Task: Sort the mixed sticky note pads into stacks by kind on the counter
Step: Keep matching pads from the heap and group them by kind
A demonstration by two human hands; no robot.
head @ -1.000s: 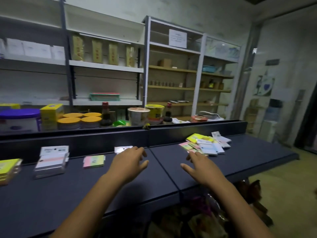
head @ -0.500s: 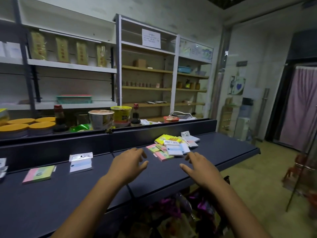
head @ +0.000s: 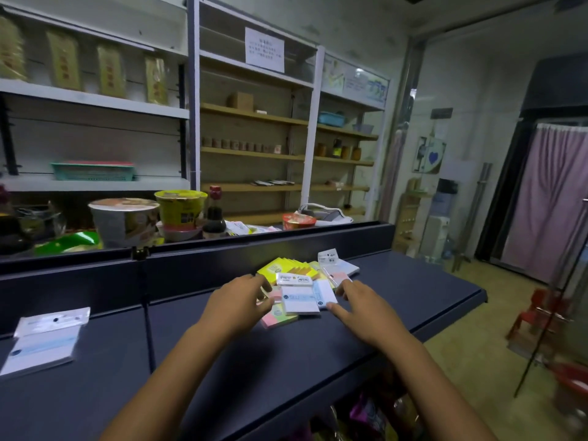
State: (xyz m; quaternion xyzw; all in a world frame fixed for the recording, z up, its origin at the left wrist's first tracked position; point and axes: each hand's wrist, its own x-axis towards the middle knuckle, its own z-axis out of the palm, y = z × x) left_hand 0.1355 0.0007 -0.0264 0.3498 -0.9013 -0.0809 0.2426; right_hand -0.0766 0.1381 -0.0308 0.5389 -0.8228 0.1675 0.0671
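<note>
I have both hands at the mixed pile (head: 305,284), middle of the frame on the dark counter (head: 413,291). My left hand (head: 237,305) is spread, fingertips touching the pile's left edge; my right hand (head: 361,308) is spread too, fingers at its right edge, neither clamped on anything. The white pad (head: 299,299) on top looks light, fairly stiff and shrink-wrapped, probably slick, so I'd pinch it by opposite edges. One sorted pad (head: 44,342) lies at lower left.
</note>
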